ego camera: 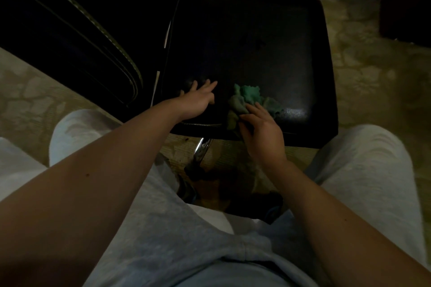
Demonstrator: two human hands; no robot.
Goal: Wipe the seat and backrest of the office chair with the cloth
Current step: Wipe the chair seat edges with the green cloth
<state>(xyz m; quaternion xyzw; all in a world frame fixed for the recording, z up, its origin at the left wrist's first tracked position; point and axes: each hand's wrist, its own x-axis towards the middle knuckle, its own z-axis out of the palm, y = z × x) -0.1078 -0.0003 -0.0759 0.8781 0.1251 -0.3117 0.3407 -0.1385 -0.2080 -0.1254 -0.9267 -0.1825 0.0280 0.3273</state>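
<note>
Two hands on seat [245, 37]. My left hand [198, 100], centre frame: fingers straight and spread, flat on black seat, holding nothing. My right hand [261, 133], just right of it: fingers curled onto cloth [250, 98], thumb tucked into near fold, gripping it. Cloth lies on seat's near part, right of left hand, not touching it. Green, crumpled lump; brighter far side, duller olive by my fingers. No clear long axis; near fold reaches seat's front edge. Backrest [70, 30] black, stitched, upper left.
</note>
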